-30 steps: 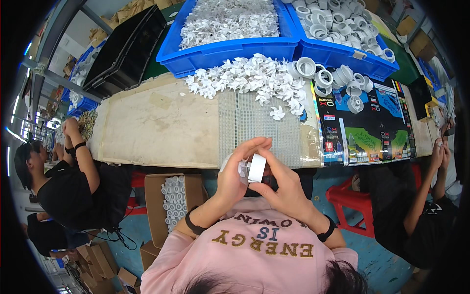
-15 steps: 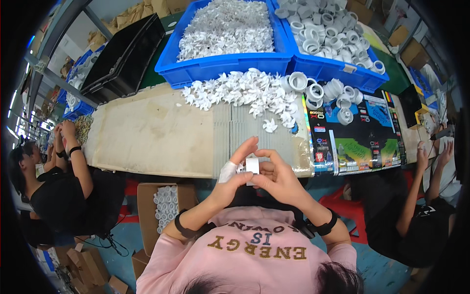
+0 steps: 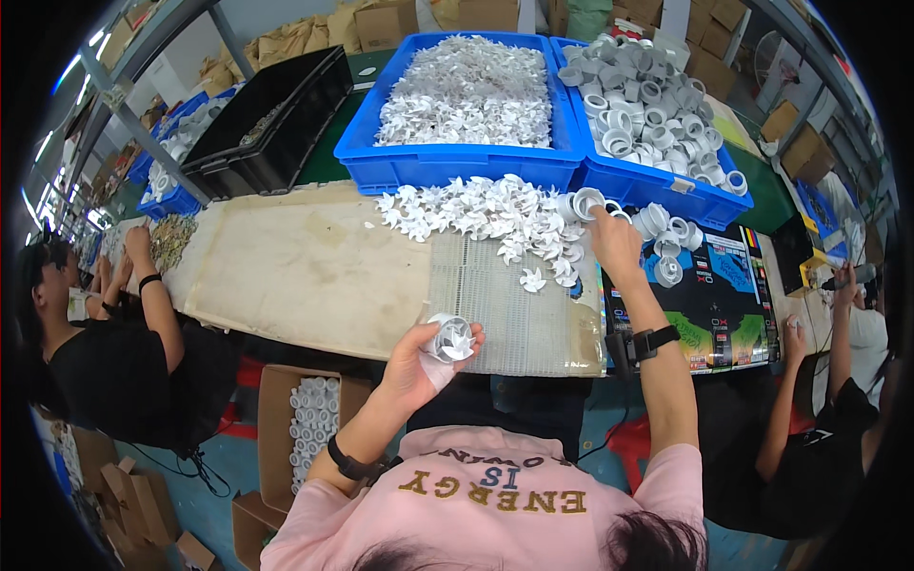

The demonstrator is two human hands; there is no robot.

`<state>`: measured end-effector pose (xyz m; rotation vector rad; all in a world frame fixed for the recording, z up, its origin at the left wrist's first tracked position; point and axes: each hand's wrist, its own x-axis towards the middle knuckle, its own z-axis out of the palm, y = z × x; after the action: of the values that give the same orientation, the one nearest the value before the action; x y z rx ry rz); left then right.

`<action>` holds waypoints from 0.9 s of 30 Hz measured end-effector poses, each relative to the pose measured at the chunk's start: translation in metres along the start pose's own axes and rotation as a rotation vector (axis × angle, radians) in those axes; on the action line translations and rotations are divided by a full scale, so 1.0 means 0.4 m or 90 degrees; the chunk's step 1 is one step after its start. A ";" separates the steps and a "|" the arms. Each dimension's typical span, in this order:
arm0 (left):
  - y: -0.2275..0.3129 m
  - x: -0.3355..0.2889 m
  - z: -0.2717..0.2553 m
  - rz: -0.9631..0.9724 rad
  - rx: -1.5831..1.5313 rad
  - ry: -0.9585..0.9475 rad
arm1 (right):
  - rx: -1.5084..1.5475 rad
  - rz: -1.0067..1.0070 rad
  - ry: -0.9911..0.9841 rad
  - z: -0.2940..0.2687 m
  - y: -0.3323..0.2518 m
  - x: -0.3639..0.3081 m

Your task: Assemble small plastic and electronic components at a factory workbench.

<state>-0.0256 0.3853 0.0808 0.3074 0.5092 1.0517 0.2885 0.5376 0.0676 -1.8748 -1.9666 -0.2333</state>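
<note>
My left hand (image 3: 407,369), with a white wrap on it, is closed round a short white plastic cylinder (image 3: 437,339) near the table's front edge. A small white impeller (image 3: 459,346) with pointed blades shows at the cylinder's open mouth. My right hand (image 3: 617,244) is stretched out to the loose parts by the blue bins. Its fingers are bent over the rim of a white plastic ring (image 3: 578,206), and its fingertips are partly hidden. Just left of that hand spreads a heap of white impellers (image 3: 476,214).
A blue bin (image 3: 462,162) of impellers and a blue bin (image 3: 666,187) of white rings stand behind the heap. At the back left is a black crate (image 3: 214,176). A cardboard box (image 3: 276,419) of white parts stands below the table. People sit on both sides.
My hands have come apart. The right one has gone forward and right to the loose rings. My left hand keeps a cylinder, its open mouth with the impeller now in sight.
</note>
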 end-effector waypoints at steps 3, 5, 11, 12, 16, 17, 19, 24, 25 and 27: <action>-0.006 0.015 0.007 -0.007 0.011 0.075 | -0.014 -0.028 -0.020 -0.003 -0.007 -0.004; -0.004 0.017 0.013 0.048 0.122 0.001 | 0.262 0.000 0.046 -0.085 -0.072 -0.054; -0.008 0.027 0.034 0.036 0.231 -0.043 | 0.514 -0.078 -0.144 -0.189 -0.233 -0.255; -0.014 0.031 0.044 0.027 0.229 -0.033 | 0.528 -0.060 -0.171 -0.211 -0.257 -0.278; -0.021 0.034 0.079 -0.022 0.165 -0.030 | 0.495 -0.061 -0.150 -0.217 -0.289 -0.326; -0.022 0.031 0.075 -0.003 0.226 -0.036 | 0.496 -0.056 -0.149 -0.215 -0.290 -0.334; -0.023 0.029 0.070 0.012 0.288 -0.042 | 0.579 -0.031 -0.103 -0.209 -0.291 -0.347; -0.028 0.022 0.055 0.103 0.475 0.018 | 0.637 -0.085 -0.030 -0.232 -0.316 -0.355; -0.036 0.023 0.049 0.102 0.476 0.020 | 0.646 -0.089 -0.048 -0.244 -0.323 -0.359; -0.055 0.029 0.043 0.258 0.492 -0.019 | 0.645 -0.087 -0.067 -0.262 -0.334 -0.369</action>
<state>0.0045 0.3851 0.0819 1.1443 0.8399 1.2013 0.1770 0.3505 0.1239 -1.0923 -1.7434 0.7114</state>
